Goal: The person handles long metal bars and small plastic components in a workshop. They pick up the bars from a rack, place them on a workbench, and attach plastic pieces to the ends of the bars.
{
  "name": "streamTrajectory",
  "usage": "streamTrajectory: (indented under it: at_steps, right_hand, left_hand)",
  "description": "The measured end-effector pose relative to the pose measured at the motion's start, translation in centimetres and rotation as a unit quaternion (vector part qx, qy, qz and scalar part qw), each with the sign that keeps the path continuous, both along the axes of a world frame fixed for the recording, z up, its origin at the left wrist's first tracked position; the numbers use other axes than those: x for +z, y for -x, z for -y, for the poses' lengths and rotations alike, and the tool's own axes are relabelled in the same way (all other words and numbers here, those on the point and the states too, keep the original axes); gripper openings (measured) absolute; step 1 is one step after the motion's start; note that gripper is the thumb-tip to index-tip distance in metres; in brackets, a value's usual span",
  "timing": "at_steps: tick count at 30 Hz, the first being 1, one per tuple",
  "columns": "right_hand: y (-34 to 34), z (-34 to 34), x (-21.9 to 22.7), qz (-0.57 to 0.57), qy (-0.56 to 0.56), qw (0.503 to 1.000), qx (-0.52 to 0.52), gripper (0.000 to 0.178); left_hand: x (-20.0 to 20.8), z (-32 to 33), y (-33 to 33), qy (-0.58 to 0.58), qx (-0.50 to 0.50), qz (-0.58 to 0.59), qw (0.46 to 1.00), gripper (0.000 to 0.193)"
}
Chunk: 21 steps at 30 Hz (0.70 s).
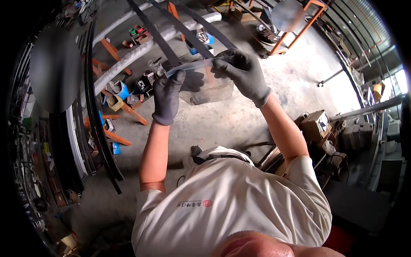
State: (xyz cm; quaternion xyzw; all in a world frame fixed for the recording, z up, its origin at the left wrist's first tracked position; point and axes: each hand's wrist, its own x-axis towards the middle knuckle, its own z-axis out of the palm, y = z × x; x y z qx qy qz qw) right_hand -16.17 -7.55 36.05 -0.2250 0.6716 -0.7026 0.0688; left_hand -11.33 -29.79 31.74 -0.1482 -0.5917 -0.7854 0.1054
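A clear plastic bag (pixel 207 93) is stretched between my two hands, in front of my body and above the floor. It is see-through, and whether anything lies inside it I cannot tell. My left hand (pixel 168 96), in a grey glove, pinches the bag's upper left edge with the thumb up. On the other side my right hand (pixel 246 75), gloved the same way, grips the upper right edge, with its fingers curled over. Just beyond the hands, several long dark metal bars (pixel 188 33) run away from me; their near ends are partly hidden by the bag and gloves.
The dark bars rest across white-wrapped rails (pixel 128 60) on orange stands (pixel 112 50). Long black profiles (pixel 92 107) stand at the left. Below the rails are blue bins (pixel 122 90) and loose parts. Cardboard boxes (pixel 316 125) are stacked at the right, and an orange frame (pixel 299 32) stands farther back.
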Motion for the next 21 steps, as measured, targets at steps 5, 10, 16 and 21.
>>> streamTrajectory:
  at_steps: [5,10,16,21]
  right_hand:
    - [1.4,9.8,-1.7,0.012,0.013,0.999,0.045,0.023]
    - [3.4,19.5,-3.4,0.003,-0.023,0.995,0.099,0.027]
    - [6.1,28.5,-5.8,0.0,-0.034,0.985,0.169,0.016]
    - [9.4,36.8,-8.7,0.026,-0.04,0.973,0.224,0.004]
  left_hand:
    - [-1.6,9.8,-0.6,-0.04,0.045,0.022,0.998,0.041]
    - [-3.0,17.8,-1.6,-0.048,0.147,0.019,0.988,0.034]
    - [-7.8,25.7,-2.3,0.033,0.305,0.003,0.952,0.033]
    - [-8.2,31.6,-0.6,0.057,0.348,0.103,0.93,0.027]
